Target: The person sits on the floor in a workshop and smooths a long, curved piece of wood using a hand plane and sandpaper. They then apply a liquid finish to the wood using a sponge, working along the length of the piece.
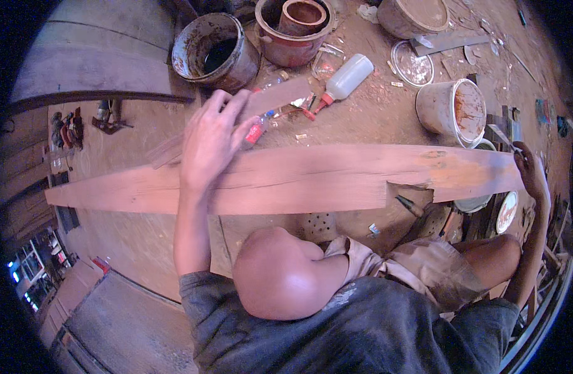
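A long wooden plank (299, 181) lies crosswise over my legs, narrowing to the left, with a square notch in its near edge. Yellowish filler-like patches mark its right part. Above the plank's left half, my left hand (213, 140) is closed around a thin, flat wooden strip (280, 98) that slants up to the right. At the plank's right end, my right hand (533, 171) is closed on a slim tool with a pale flat blade (501, 137), whose exact kind I cannot make out. Some of its fingers are hidden.
Beyond the plank stand a stained bucket (216, 53), a reddish pot (294, 37) and a white tub (445, 112) with a brown-smeared top. A white squeeze bottle (350, 76) with a red nozzle lies on the dirt floor. Round lids (413, 64) and scraps are scattered about.
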A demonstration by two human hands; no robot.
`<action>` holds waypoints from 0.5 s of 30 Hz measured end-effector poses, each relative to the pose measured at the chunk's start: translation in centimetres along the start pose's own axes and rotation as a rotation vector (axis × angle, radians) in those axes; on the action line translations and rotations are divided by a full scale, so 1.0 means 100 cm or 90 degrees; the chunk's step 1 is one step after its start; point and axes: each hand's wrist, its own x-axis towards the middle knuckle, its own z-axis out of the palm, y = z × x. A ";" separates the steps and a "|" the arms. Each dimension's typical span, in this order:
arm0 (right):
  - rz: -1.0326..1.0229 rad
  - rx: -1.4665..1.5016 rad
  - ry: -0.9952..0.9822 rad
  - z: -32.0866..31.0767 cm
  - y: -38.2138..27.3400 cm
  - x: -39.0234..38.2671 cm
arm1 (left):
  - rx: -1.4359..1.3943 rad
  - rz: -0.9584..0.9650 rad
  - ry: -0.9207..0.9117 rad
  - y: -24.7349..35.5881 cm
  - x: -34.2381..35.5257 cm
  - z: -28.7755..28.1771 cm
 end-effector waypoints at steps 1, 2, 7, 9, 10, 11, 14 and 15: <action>0.015 -0.007 0.031 -0.006 0.001 -0.011 | 0.004 0.038 -0.011 -0.007 0.002 0.003; 0.011 -0.027 0.073 -0.008 0.000 -0.019 | 0.017 0.077 -0.024 -0.013 0.004 0.008; 0.055 0.162 0.099 -0.001 -0.005 -0.054 | -0.144 0.131 -0.096 -0.022 0.010 0.036; 0.062 0.171 0.123 0.004 -0.008 -0.070 | -0.151 0.074 -0.103 -0.010 0.013 0.031; 0.050 0.146 0.141 0.006 -0.008 -0.076 | -0.139 0.078 -0.097 -0.011 0.012 0.033; 0.039 0.096 0.122 0.006 -0.008 -0.080 | -0.129 0.083 -0.093 -0.010 0.011 0.035; 0.010 0.027 0.176 -0.008 -0.013 -0.099 | -0.135 0.111 -0.029 -0.010 0.009 0.039; 0.049 0.065 0.203 -0.017 -0.024 -0.109 | -0.133 0.101 0.006 -0.007 0.009 0.042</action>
